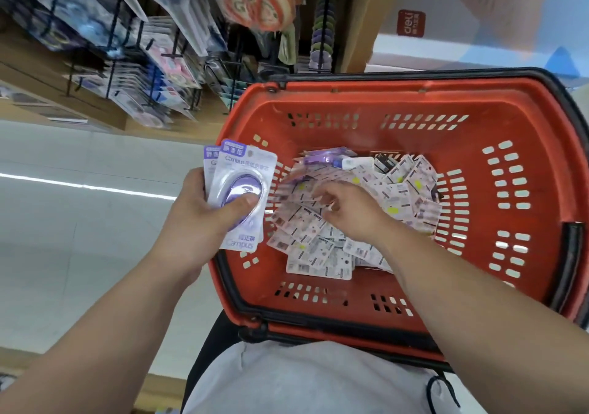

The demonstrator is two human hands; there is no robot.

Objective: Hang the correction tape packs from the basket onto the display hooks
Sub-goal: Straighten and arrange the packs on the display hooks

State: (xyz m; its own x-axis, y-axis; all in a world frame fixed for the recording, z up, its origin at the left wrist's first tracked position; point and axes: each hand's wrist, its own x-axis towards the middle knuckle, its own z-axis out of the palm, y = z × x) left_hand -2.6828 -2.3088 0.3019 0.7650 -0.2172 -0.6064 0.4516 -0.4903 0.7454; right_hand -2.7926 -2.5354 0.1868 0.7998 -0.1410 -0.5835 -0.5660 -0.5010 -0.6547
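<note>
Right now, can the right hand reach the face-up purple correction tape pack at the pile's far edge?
Probably yes. The right hand is down in the open-topped red plastic basket, on the pile; the face-up purple correction tape pack lies just beyond its fingers, with nothing over it.

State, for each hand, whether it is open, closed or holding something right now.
Left hand: holding a few correction tape packs, thumb across the front one.
Right hand: fingers curled over the loose packs in the basket; grip cannot be told.
</note>
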